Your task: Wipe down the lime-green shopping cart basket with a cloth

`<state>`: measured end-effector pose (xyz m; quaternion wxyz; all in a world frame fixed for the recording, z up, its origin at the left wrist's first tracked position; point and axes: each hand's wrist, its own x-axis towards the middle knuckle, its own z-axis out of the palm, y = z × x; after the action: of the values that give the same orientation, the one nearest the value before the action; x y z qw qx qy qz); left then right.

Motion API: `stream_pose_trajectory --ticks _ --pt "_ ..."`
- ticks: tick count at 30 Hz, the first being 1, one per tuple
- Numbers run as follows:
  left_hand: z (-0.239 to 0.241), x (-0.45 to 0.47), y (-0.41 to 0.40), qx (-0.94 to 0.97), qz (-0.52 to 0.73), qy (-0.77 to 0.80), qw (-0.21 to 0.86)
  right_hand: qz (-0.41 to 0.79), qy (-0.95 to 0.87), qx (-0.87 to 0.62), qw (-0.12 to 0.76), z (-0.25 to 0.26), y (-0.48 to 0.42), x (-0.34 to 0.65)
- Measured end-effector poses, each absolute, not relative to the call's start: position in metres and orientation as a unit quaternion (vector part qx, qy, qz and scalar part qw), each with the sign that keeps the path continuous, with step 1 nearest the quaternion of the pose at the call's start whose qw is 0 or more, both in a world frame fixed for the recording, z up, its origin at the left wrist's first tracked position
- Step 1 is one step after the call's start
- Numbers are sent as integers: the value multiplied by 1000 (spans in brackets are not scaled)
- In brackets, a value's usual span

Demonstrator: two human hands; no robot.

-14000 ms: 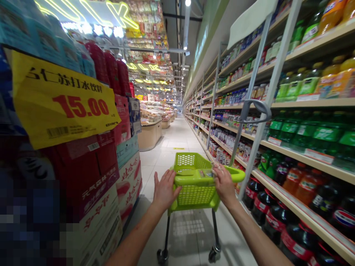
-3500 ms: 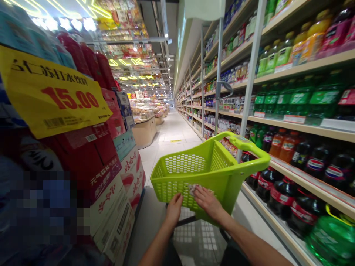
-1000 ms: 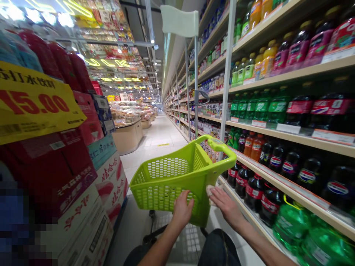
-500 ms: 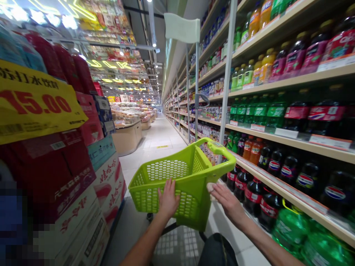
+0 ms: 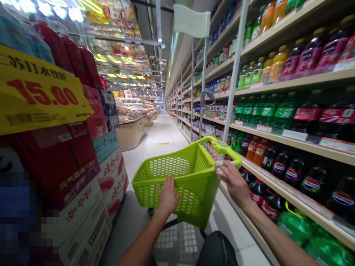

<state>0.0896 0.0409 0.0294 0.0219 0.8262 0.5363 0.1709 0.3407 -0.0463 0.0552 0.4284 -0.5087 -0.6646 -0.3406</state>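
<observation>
A lime green shopping cart (image 5: 177, 173) with a perforated basket stands in the aisle just ahead of me, seen from low down. My left hand (image 5: 168, 195) lies flat on the near side of the basket, its fingers on the top rim. My right hand (image 5: 233, 181) presses a small white cloth (image 5: 220, 168) against the underside of the cart's green handle (image 5: 226, 149) on the right. My knee in dark trousers (image 5: 217, 249) shows at the bottom.
Stacked drink cartons with a yellow 15.00 price sign (image 5: 41, 96) wall the left side. Shelves of soda bottles (image 5: 291, 162) line the right. The tiled aisle floor (image 5: 163, 136) runs ahead past a display counter (image 5: 130, 131). A white flag on a pole (image 5: 192, 22) rises behind the cart.
My right hand with the cloth rose from the basket's lower right side to under the handle. My left hand slid from the basket's lower wall up to its rim.
</observation>
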Motion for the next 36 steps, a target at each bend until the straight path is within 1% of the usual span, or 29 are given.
stream_pose_trajectory --ticks 1,3,8,12,14,19,21,25,27,32,34,36 --pt "29 89 41 821 171 544 21 -350 -638 -524 443 59 -43 343" --pt "27 89 41 819 168 548 19 -356 -630 -529 442 57 -34 338" --pt "22 86 43 830 166 533 8 -306 -744 -455 382 32 -11 294" --pt "21 81 45 831 172 529 6 -307 -711 -471 423 47 -12 294" --pt "21 79 44 833 170 526 8 -314 -696 -479 432 43 -15 299" --pt "11 70 41 844 180 504 -4 -304 -772 -430 356 -27 -21 282" --pt "4 62 40 843 179 507 -2 -291 -778 -429 353 -38 -19 270" --pt "-7 48 41 821 164 546 10 -286 -746 -446 403 -8 -2 251" --pt "-12 42 41 815 166 555 9 -293 -744 -442 406 -1 7 243" --pt "-18 27 43 810 166 562 3 -275 -816 -376 342 -37 16 216" --pt "-19 20 45 804 165 571 4 -263 -821 -376 341 -37 20 204" --pt "-19 15 46 798 168 579 4 -259 -805 -397 358 -25 29 194"
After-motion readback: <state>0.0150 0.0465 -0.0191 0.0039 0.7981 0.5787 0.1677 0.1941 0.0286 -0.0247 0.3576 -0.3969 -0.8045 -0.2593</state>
